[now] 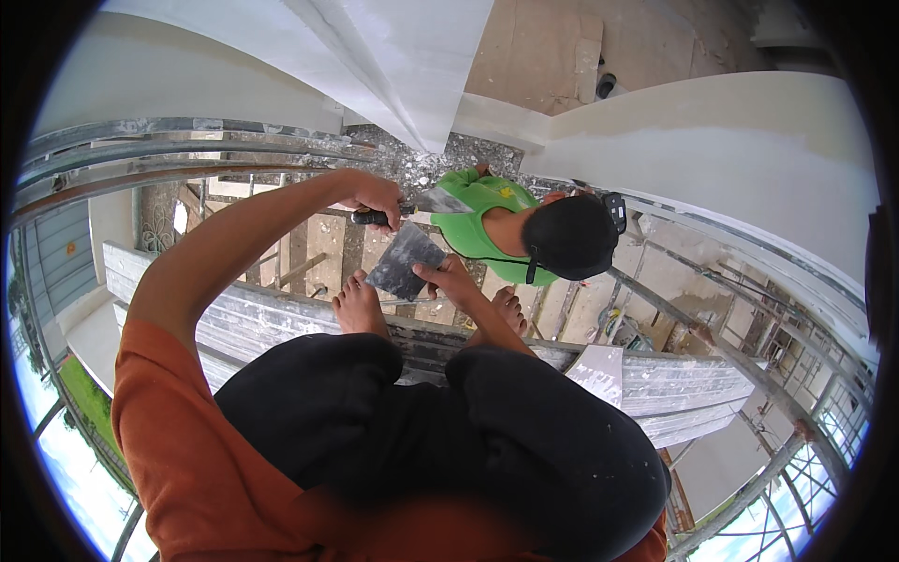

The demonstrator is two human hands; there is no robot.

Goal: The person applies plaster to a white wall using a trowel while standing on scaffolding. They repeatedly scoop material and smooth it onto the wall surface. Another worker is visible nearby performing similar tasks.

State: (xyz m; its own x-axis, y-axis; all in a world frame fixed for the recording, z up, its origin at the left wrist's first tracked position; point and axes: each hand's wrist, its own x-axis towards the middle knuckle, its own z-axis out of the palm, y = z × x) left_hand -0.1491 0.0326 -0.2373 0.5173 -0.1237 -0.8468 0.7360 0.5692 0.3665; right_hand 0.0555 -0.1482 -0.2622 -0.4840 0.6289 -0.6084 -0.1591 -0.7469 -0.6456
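Note:
My left hand (pixel 376 199) is closed round the black handle of a putty knife (pixel 440 201), whose grey blade points right, toward the green shirt of a person beyond it. Just nearer to me, my right hand (pixel 453 279) pinches the corner of a flat, square grey plate (pixel 405 258) smeared with pale filler. The putty knife is above the plate in the picture; whether they touch I cannot tell. Beneath the plate, my bare feet rest on a plaster-stained plank.
I squat on scaffold planks (pixel 253 323). A person in a green shirt and black cap (pixel 571 236) is close ahead. Metal scaffold tubes (pixel 178 150) run at left, others (pixel 749 375) at right. A white wall corner (pixel 412 75) stands ahead. A pale board (pixel 599 372) lies on the planks.

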